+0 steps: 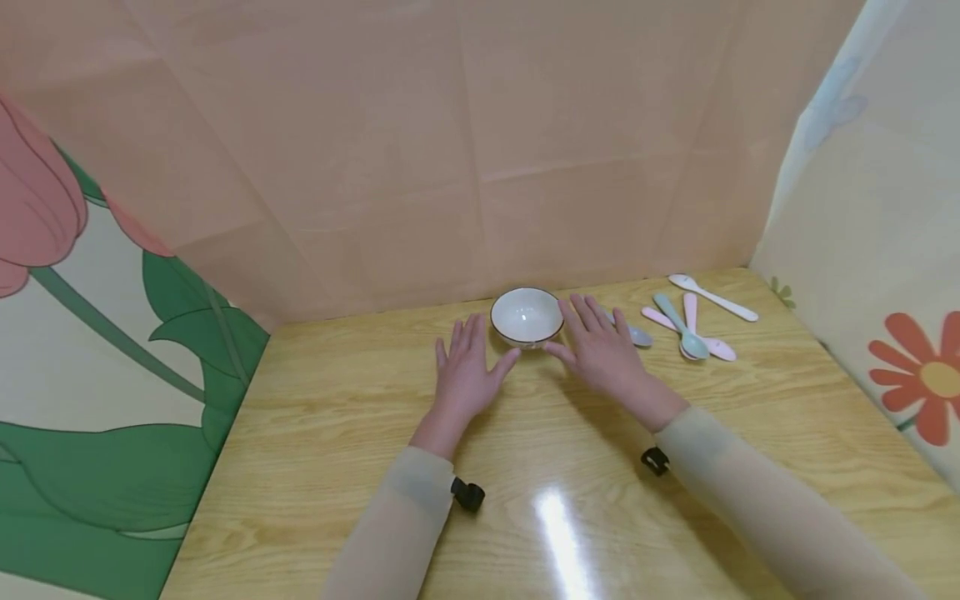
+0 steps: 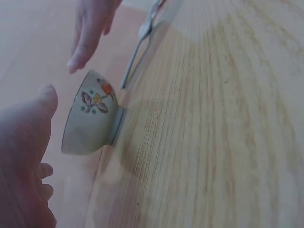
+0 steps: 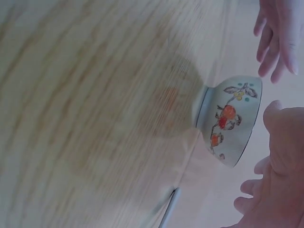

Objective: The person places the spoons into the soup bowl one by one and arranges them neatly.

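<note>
A white bowl (image 1: 527, 315) with a dark rim stands upright at the back of the wooden table. Painted orange fruit and leaves show on its outer wall in the right wrist view. My left hand (image 1: 467, 375) hovers at the bowl's left with its fingers straight and thumb spread toward it. On the other side, my right hand (image 1: 600, 346) is held out the same way, fingers extended. Both wrist views show a gap between each hand and the bowl (image 2: 90, 118). Partly behind the right hand lies a grey-blue spoon (image 1: 641, 337).
Right of the hands, a pale green spoon (image 1: 693, 345) lies across pink spoons (image 1: 722, 349). A white spoon (image 1: 720, 300) rests behind them. A peach cloth (image 1: 375, 167) hangs along the table's back edge, and floral cloths (image 1: 862, 250) flank both sides.
</note>
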`<action>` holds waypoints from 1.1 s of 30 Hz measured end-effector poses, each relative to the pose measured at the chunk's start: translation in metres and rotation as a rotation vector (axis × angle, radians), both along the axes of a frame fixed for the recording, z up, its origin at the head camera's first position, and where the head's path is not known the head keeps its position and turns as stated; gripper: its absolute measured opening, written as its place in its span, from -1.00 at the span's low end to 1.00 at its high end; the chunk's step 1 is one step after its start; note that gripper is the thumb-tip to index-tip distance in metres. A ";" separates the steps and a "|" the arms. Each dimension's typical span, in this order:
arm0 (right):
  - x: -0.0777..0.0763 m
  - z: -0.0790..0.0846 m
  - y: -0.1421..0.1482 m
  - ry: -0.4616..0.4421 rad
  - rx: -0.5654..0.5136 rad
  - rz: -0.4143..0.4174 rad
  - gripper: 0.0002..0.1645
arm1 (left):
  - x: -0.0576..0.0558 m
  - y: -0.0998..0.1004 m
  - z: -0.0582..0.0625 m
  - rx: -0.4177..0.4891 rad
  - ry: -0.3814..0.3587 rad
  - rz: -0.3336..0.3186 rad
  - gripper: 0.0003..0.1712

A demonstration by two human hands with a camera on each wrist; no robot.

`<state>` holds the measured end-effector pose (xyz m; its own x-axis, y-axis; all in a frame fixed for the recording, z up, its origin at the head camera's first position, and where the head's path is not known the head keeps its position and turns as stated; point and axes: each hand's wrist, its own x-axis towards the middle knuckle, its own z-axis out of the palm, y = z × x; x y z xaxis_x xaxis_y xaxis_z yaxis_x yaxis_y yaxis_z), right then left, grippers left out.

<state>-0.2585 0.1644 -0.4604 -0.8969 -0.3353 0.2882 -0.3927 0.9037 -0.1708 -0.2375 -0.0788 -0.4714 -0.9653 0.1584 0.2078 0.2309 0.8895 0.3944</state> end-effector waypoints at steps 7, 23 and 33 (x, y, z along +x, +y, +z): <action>-0.011 -0.010 0.004 -0.023 0.001 0.012 0.08 | -0.007 0.003 0.000 0.028 -0.007 -0.002 0.09; -0.016 -0.006 0.001 -0.084 -0.016 0.029 0.03 | -0.021 0.009 -0.013 0.029 -0.033 -0.004 0.11; -0.020 -0.013 -0.001 -0.116 -0.055 0.053 0.06 | -0.023 0.014 -0.019 0.061 -0.043 0.002 0.11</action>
<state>-0.2784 0.1636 -0.4731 -0.9066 -0.3700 0.2027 -0.4147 0.8702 -0.2662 -0.2604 -0.0651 -0.4904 -0.9738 0.1452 0.1750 0.2110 0.8638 0.4575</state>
